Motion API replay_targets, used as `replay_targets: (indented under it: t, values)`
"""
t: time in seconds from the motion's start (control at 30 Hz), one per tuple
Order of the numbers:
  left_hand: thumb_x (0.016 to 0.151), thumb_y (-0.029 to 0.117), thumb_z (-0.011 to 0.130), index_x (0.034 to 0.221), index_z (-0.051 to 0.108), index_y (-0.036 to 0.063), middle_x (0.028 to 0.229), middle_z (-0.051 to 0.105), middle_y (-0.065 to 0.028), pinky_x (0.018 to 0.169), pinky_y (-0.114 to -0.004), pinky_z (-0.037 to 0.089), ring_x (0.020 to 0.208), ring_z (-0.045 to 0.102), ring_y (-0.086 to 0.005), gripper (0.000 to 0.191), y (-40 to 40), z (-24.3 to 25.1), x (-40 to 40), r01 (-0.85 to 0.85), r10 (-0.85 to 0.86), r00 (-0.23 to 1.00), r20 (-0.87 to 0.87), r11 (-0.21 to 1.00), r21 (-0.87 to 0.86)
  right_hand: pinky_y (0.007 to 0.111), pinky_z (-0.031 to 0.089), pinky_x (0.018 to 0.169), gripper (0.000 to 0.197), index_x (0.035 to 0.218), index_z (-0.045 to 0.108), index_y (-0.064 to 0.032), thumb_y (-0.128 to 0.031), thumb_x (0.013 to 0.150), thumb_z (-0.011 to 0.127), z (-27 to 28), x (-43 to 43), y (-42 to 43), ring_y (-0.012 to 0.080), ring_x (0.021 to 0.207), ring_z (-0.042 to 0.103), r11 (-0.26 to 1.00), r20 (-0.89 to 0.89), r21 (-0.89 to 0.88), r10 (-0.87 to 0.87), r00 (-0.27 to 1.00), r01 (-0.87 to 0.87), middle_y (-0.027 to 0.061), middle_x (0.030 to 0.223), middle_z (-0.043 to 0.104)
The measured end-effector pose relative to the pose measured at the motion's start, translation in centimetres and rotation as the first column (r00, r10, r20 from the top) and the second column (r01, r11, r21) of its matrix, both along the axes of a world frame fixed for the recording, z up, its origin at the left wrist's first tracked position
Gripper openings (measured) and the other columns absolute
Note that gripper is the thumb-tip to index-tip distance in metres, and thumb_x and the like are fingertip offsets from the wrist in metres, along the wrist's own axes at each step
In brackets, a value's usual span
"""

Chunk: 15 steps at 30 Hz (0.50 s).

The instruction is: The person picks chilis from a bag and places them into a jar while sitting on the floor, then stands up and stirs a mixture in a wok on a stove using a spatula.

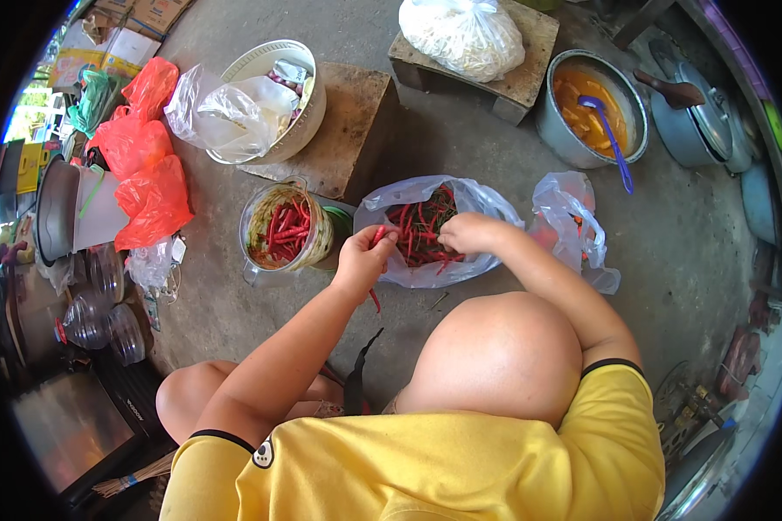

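My left hand (367, 255) is closed around red chili peppers, with one tip showing between thumb and finger and a thin end hanging below. My right hand (464, 233) is over the right part of an open plastic bag (417, 279) of red chilies (417, 225) with stems; its fingertips are pinched together, and whether they hold a stem or chili cannot be made out. To the left of the bag stands a clear plastic blender jug (250, 251), its wall smeared, with red chilies (289, 229) inside.
A white basket (313, 127) with shallots and plastic bags rests beside a wooden block (358, 98). Behind, a filled bag (463, 39) lies on a low wooden stool (539, 29). A pot (560, 133) of orange soup holds a purple ladle (609, 130). Another plastic bag (564, 195) lies right.
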<state>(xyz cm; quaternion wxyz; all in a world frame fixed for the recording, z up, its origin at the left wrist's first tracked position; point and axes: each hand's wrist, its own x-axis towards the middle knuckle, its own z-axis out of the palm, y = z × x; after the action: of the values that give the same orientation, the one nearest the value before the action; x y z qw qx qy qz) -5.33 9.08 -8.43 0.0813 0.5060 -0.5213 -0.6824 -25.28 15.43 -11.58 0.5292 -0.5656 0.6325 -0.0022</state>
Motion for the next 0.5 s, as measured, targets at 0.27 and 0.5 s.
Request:
replay_targets:
  t: [0.27, 0.5]
  values:
    - [0.076, 0.008, 0.063, 0.104, 0.060, 0.0041, 0.105, 0.058, -0.0116, 0.079, -0.028, 0.046, 0.095, 0.056, -0.0168, 0.028, -0.6, -0.3, -2.7, 0.404, -0.466, 0.885, 0.016, 0.749, -0.525, 0.024, 0.038, 0.052, 0.030, 0.079, 0.058, -0.0060, -0.030, 0.090, 0.043, 3.9, -2.9, 0.7, 0.0082, 0.056, 0.041, 0.967, 0.351, 0.231, -0.188, 0.917, 0.109, -0.0017, 0.063, 0.045]
    - [0.077, 0.012, 0.065, 0.098, 0.060, 0.0029, 0.085, 0.062, -0.0065, 0.071, -0.026, 0.047, 0.078, 0.056, -0.0100, 0.023, 0.1, 1.0, -3.8, 0.492, -0.472, 0.871, 0.138, 0.827, -0.273, 0.020, 0.037, 0.053, 0.028, 0.080, 0.059, -0.0077, -0.030, 0.090, 0.044, 6.0, -3.4, 1.1, 0.0047, 0.057, 0.042, 0.968, 0.612, 0.211, -0.238, 0.754, 0.135, -0.0052, 0.063, 0.046]
